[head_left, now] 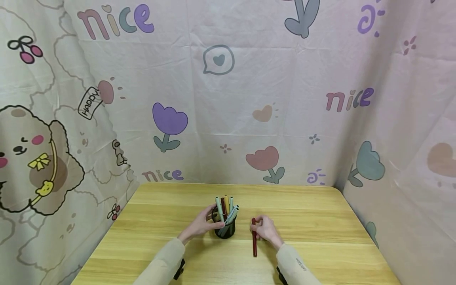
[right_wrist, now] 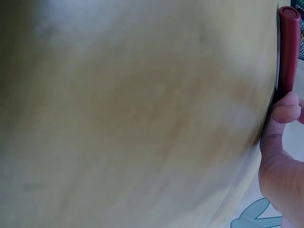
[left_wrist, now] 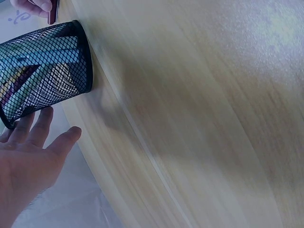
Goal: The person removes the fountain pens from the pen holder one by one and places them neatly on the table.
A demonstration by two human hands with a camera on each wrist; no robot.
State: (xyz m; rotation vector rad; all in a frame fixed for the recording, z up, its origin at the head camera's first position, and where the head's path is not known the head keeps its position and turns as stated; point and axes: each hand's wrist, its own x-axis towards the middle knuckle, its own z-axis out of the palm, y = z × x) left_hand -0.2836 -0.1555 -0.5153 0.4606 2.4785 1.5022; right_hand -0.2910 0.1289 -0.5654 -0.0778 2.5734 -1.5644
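A black mesh pen holder (head_left: 225, 231) stands upright on the table, with several pens (head_left: 231, 215) in light green, dark red and yellow poking out of its top. My left hand (head_left: 204, 222) is at its left side, fingers fairly straight and spread; in the left wrist view fingertips (left_wrist: 46, 115) meet the mesh. To the right of the holder, my right hand (head_left: 265, 229) pinches a dark red pen (head_left: 254, 246) near its far end. The pen's near end points toward me, at or just above the tabletop; in the right wrist view that end of the red pen (right_wrist: 289, 47) shows round.
The light wooden table (head_left: 160, 253) reaches back to a printed cloth backdrop (head_left: 213, 99), which also hangs along the left and right sides. Between the holder and the red pen lies a short stretch of bare wood.
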